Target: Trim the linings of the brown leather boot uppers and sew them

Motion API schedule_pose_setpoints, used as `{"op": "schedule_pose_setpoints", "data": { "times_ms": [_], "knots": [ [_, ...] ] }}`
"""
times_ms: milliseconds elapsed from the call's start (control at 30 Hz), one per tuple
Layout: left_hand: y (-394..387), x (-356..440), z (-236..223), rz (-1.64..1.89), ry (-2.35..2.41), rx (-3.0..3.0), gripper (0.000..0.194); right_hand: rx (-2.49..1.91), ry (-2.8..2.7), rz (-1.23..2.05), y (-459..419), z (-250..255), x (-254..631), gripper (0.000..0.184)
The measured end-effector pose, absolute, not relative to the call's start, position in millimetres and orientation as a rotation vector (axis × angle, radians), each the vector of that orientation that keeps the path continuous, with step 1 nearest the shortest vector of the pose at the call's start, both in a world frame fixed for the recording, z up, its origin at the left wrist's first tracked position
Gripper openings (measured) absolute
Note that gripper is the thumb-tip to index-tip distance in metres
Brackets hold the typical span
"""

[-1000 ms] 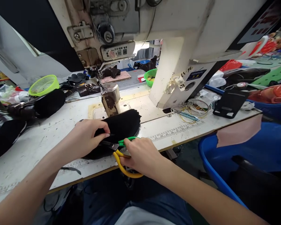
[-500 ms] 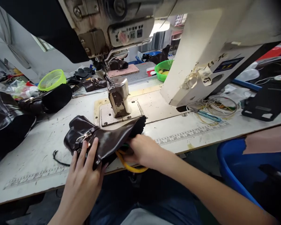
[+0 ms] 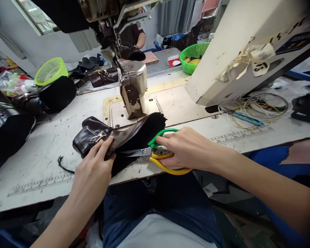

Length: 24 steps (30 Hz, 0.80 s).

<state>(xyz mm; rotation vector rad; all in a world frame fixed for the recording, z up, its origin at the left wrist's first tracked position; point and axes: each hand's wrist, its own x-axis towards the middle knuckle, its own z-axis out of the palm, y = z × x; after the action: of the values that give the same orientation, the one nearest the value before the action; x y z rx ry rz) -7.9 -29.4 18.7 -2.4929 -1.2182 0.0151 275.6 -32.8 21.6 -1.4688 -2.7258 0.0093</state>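
A dark brown leather boot upper [image 3: 126, 132] with a metal buckle lies on the white sewing table, its black lining facing me. My left hand [image 3: 95, 165] grips its near edge, fingers over the leather beside the buckle and the thumb hidden. In my right hand [image 3: 187, 148] is a pair of scissors [image 3: 144, 151] with one green and one yellow handle. The scissors' handles are spread, and their blades point left against the black lining, close to my left fingertips. Behind the boot upper stands the sewing machine's metal post [image 3: 133, 89].
More boot uppers [image 3: 49, 94] lie at the left, near a lime green basket [image 3: 50, 70]. A green bowl [image 3: 193, 57] stands behind the machine. Tangled wires and blue thread snips [image 3: 245, 117] lie at the right. Another person's arm [image 3: 141, 39] shows at the back.
My right hand has drawn back to the right, and the scissors' blades and both handles now show. The lining has opened more toward me. My left hand still holds the boot upper. The view has shifted.
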Motion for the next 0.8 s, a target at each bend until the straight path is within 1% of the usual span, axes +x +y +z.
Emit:
{"op": "schedule_pose_setpoints", "data": {
  "times_ms": [100,233,300,367,467,533,600,667,800],
  "knots": [
    [-27,-7,20,-0.014,-1.224,-2.470,0.034,-1.419,-2.788,-0.037,-23,24,272,0.026],
    [-26,-3,22,-0.074,-1.213,-2.465,0.034,-1.301,-2.899,-0.088,-14,31,269,0.035],
    [-26,-2,23,-0.088,-1.212,-2.453,0.034,-1.241,-2.958,-0.094,-14,36,267,0.036],
    [-26,-1,23,-0.094,-1.211,-2.441,0.034,-1.219,-2.984,-0.146,-20,40,263,0.030],
    [-26,-2,23,-0.143,-1.226,-2.402,0.032,-1.230,-2.972,-0.305,-36,40,256,0.017],
    [-26,-3,22,-0.148,-1.213,-2.400,0.035,-1.281,-2.920,-0.379,-47,36,251,0.014],
    [-27,-3,23,-0.112,-1.178,-2.423,0.038,-1.341,-2.824,-0.379,-57,29,249,0.016],
    [-28,-2,23,-0.087,-1.161,-2.432,0.036,-1.383,-2.711,-0.320,-64,22,249,0.019],
    [-29,-3,23,-0.123,-1.173,-2.428,0.032,-1.478,-2.562,-0.197,-72,14,254,0.031]
  ]
}}
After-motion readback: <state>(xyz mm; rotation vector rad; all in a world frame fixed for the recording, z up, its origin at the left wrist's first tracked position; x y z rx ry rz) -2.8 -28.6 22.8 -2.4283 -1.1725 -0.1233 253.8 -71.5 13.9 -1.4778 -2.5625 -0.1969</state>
